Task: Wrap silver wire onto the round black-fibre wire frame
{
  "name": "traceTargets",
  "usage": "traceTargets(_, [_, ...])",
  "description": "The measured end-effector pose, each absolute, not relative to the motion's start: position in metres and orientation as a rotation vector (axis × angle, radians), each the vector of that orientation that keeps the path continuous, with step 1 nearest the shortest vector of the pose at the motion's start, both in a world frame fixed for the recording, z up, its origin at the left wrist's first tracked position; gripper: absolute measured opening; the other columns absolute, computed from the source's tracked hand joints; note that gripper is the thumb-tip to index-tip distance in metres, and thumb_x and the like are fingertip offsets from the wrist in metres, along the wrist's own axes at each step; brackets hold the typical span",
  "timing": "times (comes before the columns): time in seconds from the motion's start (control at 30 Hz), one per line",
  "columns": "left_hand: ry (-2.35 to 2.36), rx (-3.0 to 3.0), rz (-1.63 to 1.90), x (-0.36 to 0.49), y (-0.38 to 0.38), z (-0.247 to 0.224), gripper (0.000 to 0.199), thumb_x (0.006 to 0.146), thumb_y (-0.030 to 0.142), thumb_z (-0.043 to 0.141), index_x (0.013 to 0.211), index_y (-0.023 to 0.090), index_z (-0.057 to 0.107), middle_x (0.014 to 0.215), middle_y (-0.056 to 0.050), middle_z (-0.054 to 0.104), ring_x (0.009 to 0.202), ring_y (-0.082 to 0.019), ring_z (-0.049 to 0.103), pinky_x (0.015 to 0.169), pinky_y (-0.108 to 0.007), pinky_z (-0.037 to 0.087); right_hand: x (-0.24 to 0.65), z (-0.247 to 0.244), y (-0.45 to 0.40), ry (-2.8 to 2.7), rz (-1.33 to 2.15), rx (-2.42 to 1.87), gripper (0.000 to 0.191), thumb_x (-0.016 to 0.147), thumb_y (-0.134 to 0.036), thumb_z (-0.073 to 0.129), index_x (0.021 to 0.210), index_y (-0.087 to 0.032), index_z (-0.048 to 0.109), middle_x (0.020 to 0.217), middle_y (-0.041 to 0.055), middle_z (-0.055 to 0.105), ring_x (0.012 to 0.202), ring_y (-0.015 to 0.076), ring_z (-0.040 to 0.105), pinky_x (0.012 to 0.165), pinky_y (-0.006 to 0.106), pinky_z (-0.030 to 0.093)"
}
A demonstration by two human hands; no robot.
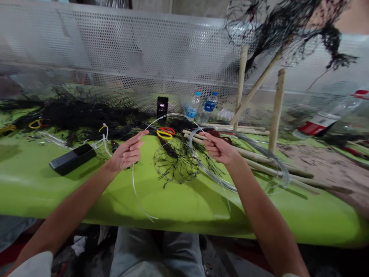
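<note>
A clear, stiff plastic strand (173, 114) arches between my two hands above the green table. My left hand (129, 152) pinches it between thumb and forefinger, and a loose tail hangs down toward the table's front edge. On the other side my right hand (219, 148) pinches the strand too, with its fingers curled. Below and between the hands lies a small ring with black netting (177, 165) across it. A coil of clear plastic strand (211, 177) rests under and beyond my right hand. Red and yellow loop handles (165, 134) lie behind the netted ring.
On the green table (115, 200) a dark box (72, 158) with white cables sits at left. Black netting (77, 111) is heaped behind. A phone (162, 107) and water bottles (193, 105) stand at the back. Wooden sticks (276, 111), some upright, and a large bottle (319, 121) are at right.
</note>
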State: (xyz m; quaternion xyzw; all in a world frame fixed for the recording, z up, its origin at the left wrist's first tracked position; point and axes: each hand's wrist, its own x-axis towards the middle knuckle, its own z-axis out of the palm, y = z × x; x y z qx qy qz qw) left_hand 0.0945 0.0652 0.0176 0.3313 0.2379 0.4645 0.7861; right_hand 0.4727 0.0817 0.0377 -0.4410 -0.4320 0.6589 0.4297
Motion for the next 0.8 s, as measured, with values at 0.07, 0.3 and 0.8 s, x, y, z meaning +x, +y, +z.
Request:
traceTargets(0.07, [0.572, 0.725, 0.974, 0.094, 0.077, 0.012, 0.031, 0.102, 0.011, 0.041, 0.121, 0.019, 0.064, 0.054, 0.011, 0.03, 0.025, 0.0, 0.02, 0.026, -0.008, 0.015, 0.478, 0.037, 0.086, -1.088, 1.649, -1.14, 0.011, 0.097, -0.026, 0.057, 0.106, -0.02, 0.058, 0.059, -0.0105, 0.029, 0.038, 0.0042, 0.012, 0.029, 0.014, 0.012])
traceTargets(0.3, [0.853, 0.801, 0.961, 0.101, 0.096, -0.018, 0.019, 0.091, 0.012, 0.055, 0.107, 0.014, 0.064, 0.062, 0.005, 0.05, 0.039, -0.009, 0.048, 0.033, -0.016, 0.037, 0.487, 0.015, 0.087, -1.186, 1.534, -1.29, 0.019, 0.086, -0.026, 0.063, 0.103, -0.019, 0.067, 0.061, -0.0046, 0.041, 0.045, 0.0076, 0.03, 0.036, 0.019, 0.026])
traceTargets(0.8, [1.291, 1.317, 1.112, 0.086, 0.093, -0.019, 0.026, 0.083, 0.014, 0.07, 0.108, 0.019, 0.071, 0.102, -0.008, 0.07, 0.093, -0.02, 0.065, 0.07, -0.022, 0.049, 0.488, -0.008, 0.087, -1.603, 1.059, -1.625, 0.023, 0.076, -0.043, 0.071, 0.082, -0.021, 0.073, 0.059, 0.0022, 0.054, 0.052, 0.0149, 0.039, 0.046, 0.028, 0.027])
